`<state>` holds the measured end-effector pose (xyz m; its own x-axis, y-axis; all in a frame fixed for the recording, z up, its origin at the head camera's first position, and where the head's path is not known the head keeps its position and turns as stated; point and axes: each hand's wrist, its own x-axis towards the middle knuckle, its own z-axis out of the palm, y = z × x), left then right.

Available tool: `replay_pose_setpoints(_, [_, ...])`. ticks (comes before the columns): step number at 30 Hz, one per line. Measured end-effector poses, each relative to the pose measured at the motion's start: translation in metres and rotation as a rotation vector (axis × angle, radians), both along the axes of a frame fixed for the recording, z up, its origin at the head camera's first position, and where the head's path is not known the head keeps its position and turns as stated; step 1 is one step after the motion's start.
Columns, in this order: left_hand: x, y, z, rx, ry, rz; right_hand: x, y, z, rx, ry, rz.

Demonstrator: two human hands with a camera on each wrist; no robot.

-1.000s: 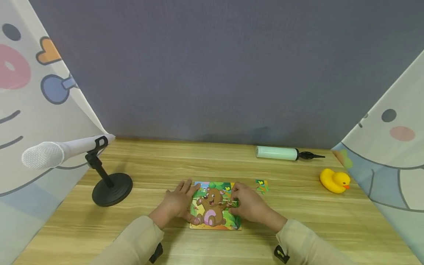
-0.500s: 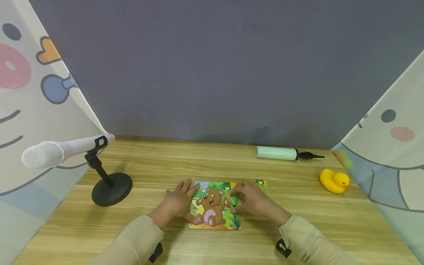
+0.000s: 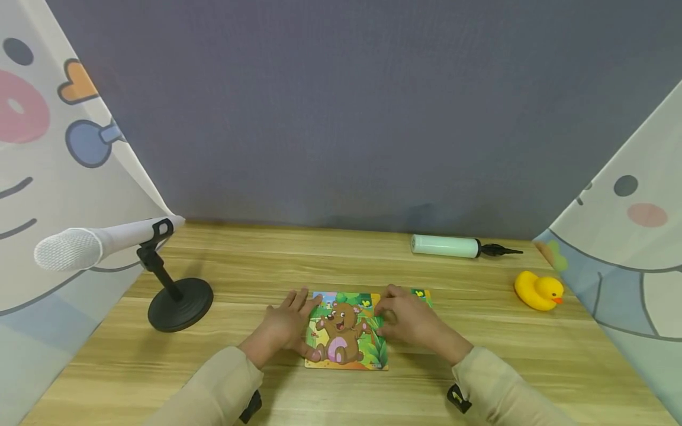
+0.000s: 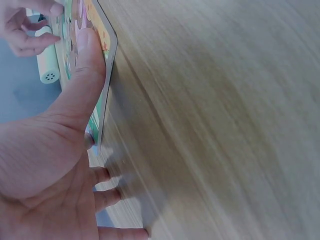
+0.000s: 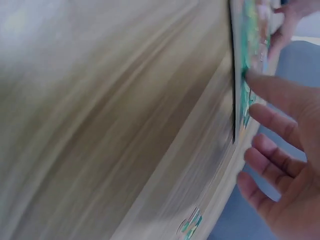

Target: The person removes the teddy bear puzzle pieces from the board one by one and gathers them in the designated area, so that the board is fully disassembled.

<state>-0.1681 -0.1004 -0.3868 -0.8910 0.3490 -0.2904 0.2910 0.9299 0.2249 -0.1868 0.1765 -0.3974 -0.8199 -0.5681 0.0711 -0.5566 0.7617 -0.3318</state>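
Observation:
A bear jigsaw puzzle (image 3: 341,343) lies flat on the wooden table. My left hand (image 3: 285,325) rests along its left side, fingers straight. In the left wrist view the thumb (image 4: 87,65) presses on the puzzle's face, and several fingertips touch the table. At the right edge is my right hand (image 3: 407,316), thumb and index fingertip touching the puzzle in the right wrist view, the other fingers (image 5: 270,162) loosely curled with nothing in them. Just beyond that hand lies a loose puzzle piece (image 3: 422,294), partly hidden by it.
A white microphone (image 3: 74,248) on a black stand (image 3: 181,305) is at the left. A pale green hand pump (image 3: 446,245) lies at the back right, with a yellow rubber duck (image 3: 537,291) near the right edge. A grey panel (image 3: 341,118) closes off the back.
My right hand has shifted slightly right, uncovering more of the puzzle's right side, including the bear's raised paw, and covering part of the loose piece. The left hand stays put.

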Motion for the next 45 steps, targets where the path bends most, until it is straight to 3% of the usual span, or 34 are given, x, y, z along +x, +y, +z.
replay_pose_setpoints(6, [0.0001, 0.0005, -0.0001, -0.007, -0.001, 0.000, -0.0005, 0.0028, 0.0021, -0.025, -0.085, 0.043])
replay_pose_setpoints(13, [0.0003, 0.0009, 0.0000, -0.007, 0.009, -0.002, -0.0021, -0.0028, 0.0008, -0.050, -0.131, 0.008])
replay_pose_setpoints(24, [0.0000, 0.0011, 0.0006, -0.004, 0.002, 0.001, -0.0039, -0.0032, 0.0025, -0.027, -0.096, -0.032])
replay_pose_setpoints(35, [0.0017, 0.0012, 0.0004, 0.006, 0.000, 0.001, -0.0088, 0.0047, -0.0049, -0.076, -0.127, 0.089])
replay_pose_setpoints(45, [0.0000, 0.0001, -0.0003, -0.014, 0.001, -0.001, -0.0087, -0.0004, -0.0026, -0.087, -0.121, 0.066])
